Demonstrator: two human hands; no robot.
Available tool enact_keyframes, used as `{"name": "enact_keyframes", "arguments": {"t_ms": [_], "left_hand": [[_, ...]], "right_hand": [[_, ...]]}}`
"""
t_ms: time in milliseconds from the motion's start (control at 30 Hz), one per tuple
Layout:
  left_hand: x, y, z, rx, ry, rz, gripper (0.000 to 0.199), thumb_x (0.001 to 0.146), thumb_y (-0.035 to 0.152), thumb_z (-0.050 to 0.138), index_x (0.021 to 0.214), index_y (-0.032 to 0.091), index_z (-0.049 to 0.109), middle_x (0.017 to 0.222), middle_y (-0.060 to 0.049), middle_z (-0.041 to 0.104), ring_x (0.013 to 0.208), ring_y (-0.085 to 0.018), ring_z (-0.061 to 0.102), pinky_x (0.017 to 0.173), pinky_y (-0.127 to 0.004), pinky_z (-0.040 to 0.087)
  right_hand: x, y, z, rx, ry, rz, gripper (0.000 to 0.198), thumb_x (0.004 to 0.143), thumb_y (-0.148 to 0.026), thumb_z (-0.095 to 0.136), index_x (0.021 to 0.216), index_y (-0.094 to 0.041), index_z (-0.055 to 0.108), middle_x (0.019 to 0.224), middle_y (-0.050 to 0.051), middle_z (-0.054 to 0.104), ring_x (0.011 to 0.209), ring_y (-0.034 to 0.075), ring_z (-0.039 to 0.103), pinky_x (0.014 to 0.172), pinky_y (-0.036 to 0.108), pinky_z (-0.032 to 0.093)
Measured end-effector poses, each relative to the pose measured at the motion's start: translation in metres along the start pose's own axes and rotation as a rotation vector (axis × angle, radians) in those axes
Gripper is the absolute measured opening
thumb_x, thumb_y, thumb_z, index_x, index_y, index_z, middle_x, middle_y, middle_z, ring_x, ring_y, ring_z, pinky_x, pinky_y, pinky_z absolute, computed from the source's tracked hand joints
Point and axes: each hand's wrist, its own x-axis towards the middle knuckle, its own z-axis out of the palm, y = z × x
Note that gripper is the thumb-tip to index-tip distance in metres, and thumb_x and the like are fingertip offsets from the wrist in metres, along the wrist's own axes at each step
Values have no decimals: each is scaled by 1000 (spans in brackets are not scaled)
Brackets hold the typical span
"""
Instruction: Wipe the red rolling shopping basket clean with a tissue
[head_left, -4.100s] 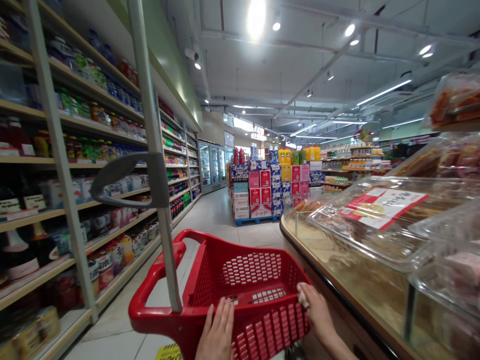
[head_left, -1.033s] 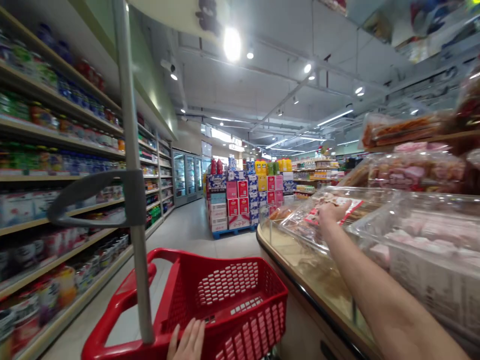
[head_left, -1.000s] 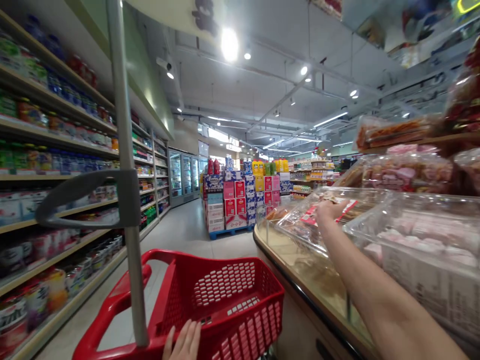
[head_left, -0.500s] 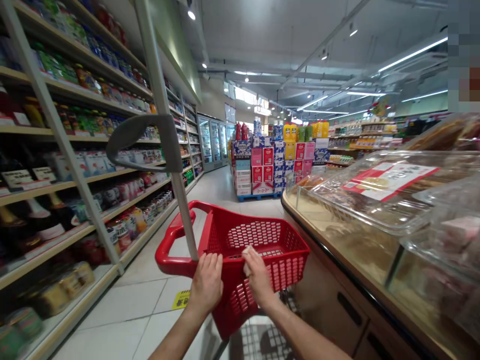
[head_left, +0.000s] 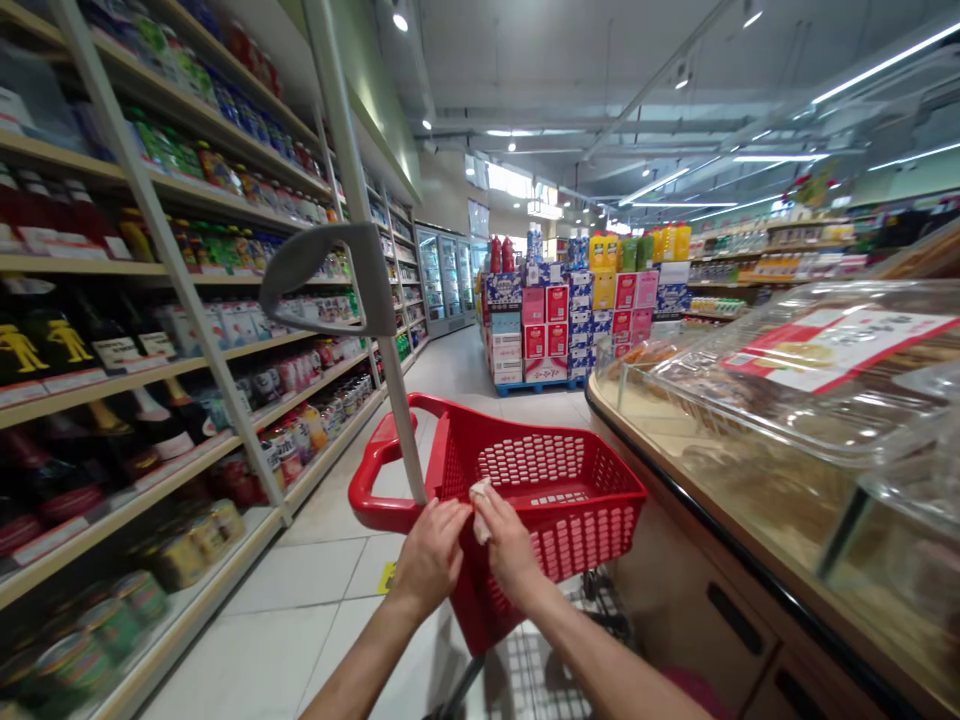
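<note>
A red plastic shopping cart basket (head_left: 480, 615) with slotted walls stands in front of me, nothing visible inside it. My left hand (head_left: 433, 548) is closed over its near rim, beside the grey metal pole (head_left: 409, 440). Just to the right, my right hand (head_left: 506, 545) grips a crumpled white cloth or tissue (head_left: 481, 510) and presses it against the same rim. The two hands almost touch. A grey loop handle (head_left: 371, 280) is fixed on the pole above the basket's left end.
Shelves (head_left: 97, 375) of bottles, jars and cans run along the left. At right, a counter (head_left: 675, 500) holds clear plastic food boxes (head_left: 810, 370) close to the cart. Ahead stand stacked drink cartons (head_left: 555, 325) on a blue pallet, with glass-door fridges (head_left: 448, 275) behind.
My right hand has slid left along the rim with the white cloth or tissue, closer to my left hand. My view has turned slightly left, so the scene sits further right.
</note>
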Motion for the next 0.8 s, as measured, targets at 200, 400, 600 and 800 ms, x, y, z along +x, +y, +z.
{"name": "enact_keyframes", "arguments": {"t_ms": [200, 400, 600, 800], "left_hand": [[-9, -35, -23, 194, 87, -313, 47, 68, 9, 37, 115, 12, 46, 121, -9, 51, 120, -24, 33, 101, -45, 22], [-10, -35, -23, 185, -3, -257, 54, 64, 3, 36, 117, 13, 45, 122, -7, 49, 122, -23, 30, 103, -43, 21], [-14, -32, -21, 190, 10, -265, 54, 65, 3, 36, 117, 14, 45, 124, -6, 48, 123, -24, 29, 103, -44, 22], [-11, -35, -22, 179, 12, -273, 52, 65, 4, 35, 115, 12, 47, 122, -8, 50, 122, -25, 31, 102, -46, 24]], "right_hand": [[19, -11, -10, -26, 18, 60, 40, 79, -8, 36, 113, -20, 55, 119, 7, 53, 113, 18, 45, 96, 39, 37], [3, -63, 31, 21, -100, -253, 35, 82, -12, 39, 113, -22, 54, 114, 6, 56, 106, 16, 51, 92, 31, 41], [-57, -15, 11, -85, -294, -131, 33, 79, -12, 44, 102, -26, 61, 97, 3, 66, 90, 16, 60, 80, 24, 48], [-26, -23, -7, -71, -172, -168, 31, 80, -15, 42, 103, -26, 61, 106, 2, 62, 102, 15, 54, 91, 27, 41]]}}
